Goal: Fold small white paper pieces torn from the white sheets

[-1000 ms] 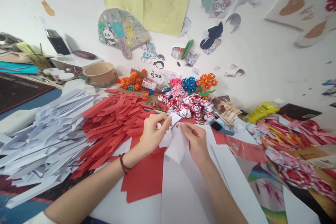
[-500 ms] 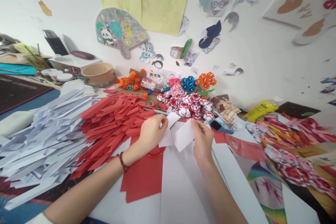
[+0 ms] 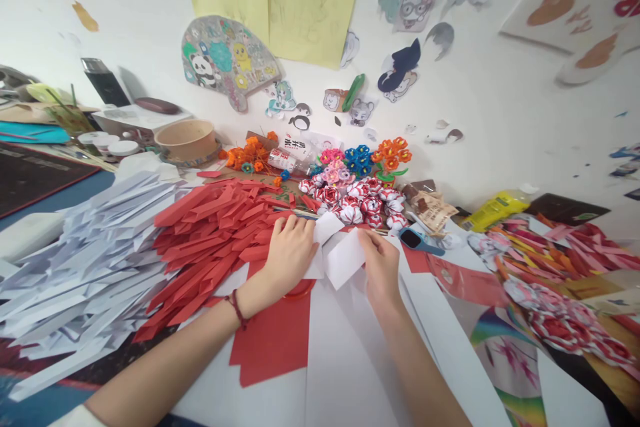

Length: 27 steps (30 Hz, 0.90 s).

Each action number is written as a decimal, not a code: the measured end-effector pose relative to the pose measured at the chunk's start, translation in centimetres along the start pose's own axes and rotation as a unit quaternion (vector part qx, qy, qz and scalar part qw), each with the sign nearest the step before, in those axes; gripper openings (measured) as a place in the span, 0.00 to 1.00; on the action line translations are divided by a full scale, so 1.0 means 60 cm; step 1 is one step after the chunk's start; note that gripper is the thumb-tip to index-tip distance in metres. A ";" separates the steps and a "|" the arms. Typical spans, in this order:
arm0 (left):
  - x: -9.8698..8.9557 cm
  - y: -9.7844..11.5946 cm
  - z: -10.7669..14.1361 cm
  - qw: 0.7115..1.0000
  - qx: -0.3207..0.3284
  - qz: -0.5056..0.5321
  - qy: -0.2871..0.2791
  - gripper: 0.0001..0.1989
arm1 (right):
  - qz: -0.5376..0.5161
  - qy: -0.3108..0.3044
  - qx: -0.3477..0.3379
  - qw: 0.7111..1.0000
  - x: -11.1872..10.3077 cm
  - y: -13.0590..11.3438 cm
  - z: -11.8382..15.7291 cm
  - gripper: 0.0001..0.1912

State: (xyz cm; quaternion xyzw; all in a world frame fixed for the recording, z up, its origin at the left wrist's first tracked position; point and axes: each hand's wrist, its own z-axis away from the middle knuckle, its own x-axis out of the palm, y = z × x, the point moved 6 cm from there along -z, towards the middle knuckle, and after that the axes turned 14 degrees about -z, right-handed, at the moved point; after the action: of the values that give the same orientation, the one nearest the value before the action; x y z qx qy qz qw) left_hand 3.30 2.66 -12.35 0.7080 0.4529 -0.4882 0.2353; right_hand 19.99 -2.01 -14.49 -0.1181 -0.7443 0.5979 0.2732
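A small folded piece of white paper (image 3: 345, 259) is pinched between the thumb and fingers of my right hand (image 3: 383, 267). To its left, my left hand (image 3: 291, 250) is back up with bent fingers beside the edge of the red strip pile. Its fingertips are turned down and hidden, so what they hold cannot be seen. Another white paper piece (image 3: 327, 228) shows right beside my left hand, and part of one peeks out below it. Under my hands lie red paper (image 3: 275, 340) and large white sheets (image 3: 345, 360).
Folded white strips (image 3: 95, 260) and red strips (image 3: 200, 240) are heaped at left. Red-and-white paper flowers (image 3: 370, 203) and a blue smartwatch (image 3: 420, 240) lie behind my hands. A yellow bottle (image 3: 500, 207) and coloured strips (image 3: 565, 247) are at right, a round tub (image 3: 185, 140) back left.
My left hand has shifted slightly left and turned more back up, its fingers now near the red strips. My right hand has moved a little left with the white paper.
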 end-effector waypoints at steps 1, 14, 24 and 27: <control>-0.006 -0.001 -0.001 1.000 -0.005 0.012 0.011 0.11 | 0.001 0.000 0.002 1.000 0.000 0.001 0.000 0.19; -0.036 -0.020 -0.005 0.862 -0.070 0.501 0.047 0.07 | -0.102 0.093 0.037 0.990 -0.013 0.000 0.000 0.13; -0.006 -0.028 -0.008 0.841 -0.120 0.528 0.016 0.07 | -0.120 -0.004 0.163 0.979 0.017 0.021 0.008 0.13; -0.004 -0.014 -0.007 0.850 -0.091 0.518 -0.013 0.07 | -0.048 -0.073 0.159 0.983 0.028 0.031 0.013 0.15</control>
State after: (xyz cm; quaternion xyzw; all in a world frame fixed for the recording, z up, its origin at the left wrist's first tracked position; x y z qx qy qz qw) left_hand 2.74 3.31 -11.83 0.8091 0.0596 -0.2613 0.5230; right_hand 17.91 -1.32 -15.94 0.0070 -0.6628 0.7016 0.2617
